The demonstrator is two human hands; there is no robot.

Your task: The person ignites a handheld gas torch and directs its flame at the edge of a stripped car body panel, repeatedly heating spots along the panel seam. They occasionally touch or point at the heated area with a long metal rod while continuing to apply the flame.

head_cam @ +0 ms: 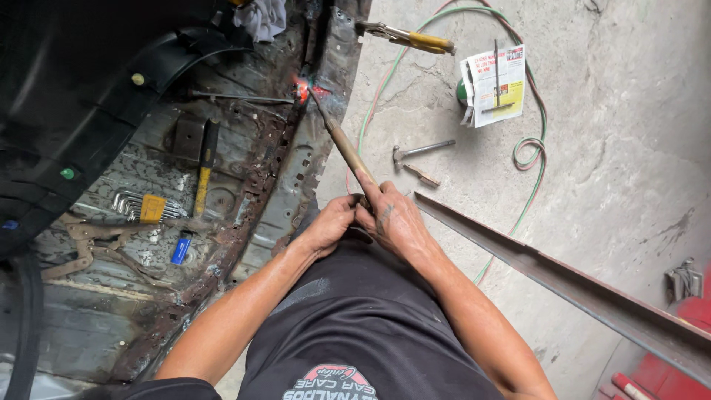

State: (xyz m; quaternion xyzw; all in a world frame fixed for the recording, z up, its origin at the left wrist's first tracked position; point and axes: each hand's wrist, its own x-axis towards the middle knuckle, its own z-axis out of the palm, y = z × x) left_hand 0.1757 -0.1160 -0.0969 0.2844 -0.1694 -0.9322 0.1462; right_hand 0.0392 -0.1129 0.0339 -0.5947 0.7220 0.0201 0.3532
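At far left, on the rusted sheet-metal floor pan [148,311], lie brown locking pliers [78,248], a set of hex keys in a yellow holder [144,207], a small blue object [181,250] whose kind cannot be made out, and a yellow-handled tool [205,167]. Moving right, your left hand [326,226] is closed around the near end of the welding torch [348,155], and your right hand [392,218] is closed over it just beside, the two hands touching. The torch runs up and away from you to the corroded seam, where its tip meets a red glow [301,89]. Judged from its look, the torch is stiff, slender and fairly light, hot toward the tip; the handle end where you grip it is the sound place to hold, and the trailing green and red hose [535,148] will likely drag on it. Further right on the concrete floor [629,111] lie a hammer [422,150], yellow-handled pliers [407,35], and a printed packet [495,83] with a rod on top. A long steel angle bar [563,285] crosses the lower right. The torch valves are hidden under your hands, the tip is lost in glare, and the red item at the lower right corner is cut off.
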